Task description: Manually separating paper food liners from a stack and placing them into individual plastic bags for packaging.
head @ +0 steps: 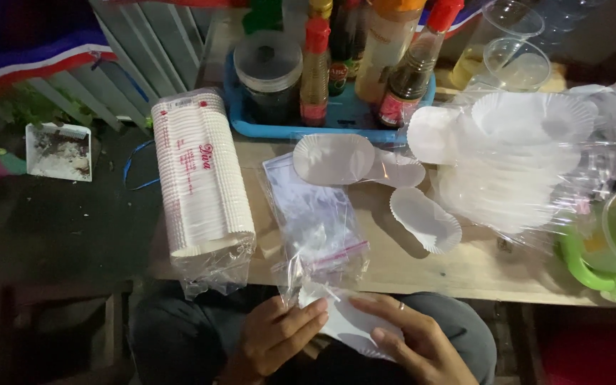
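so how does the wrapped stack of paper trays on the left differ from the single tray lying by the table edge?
The wrapped stack holds many nested trays; the single tray is one alone. The wrapped stack sits in clear plastic with red print; the single tray is bare and unprinted. The wrapped stack overhangs the table edge; the single tray lies fully on it. Both are white, oval and fluted.

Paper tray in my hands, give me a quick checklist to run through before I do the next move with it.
1. Both hands on the white paper tray: ok, left hand and right hand hold it over the lap.
2. Only one tray pinched: cannot tell.
3. Stack of clear zip bags within reach: ok, lying just ahead.
4. Loose trays lying flat on the wooden table: ok.
5. Sleeve of wrapped trays steady: not ok, its end overhangs the table's edge.
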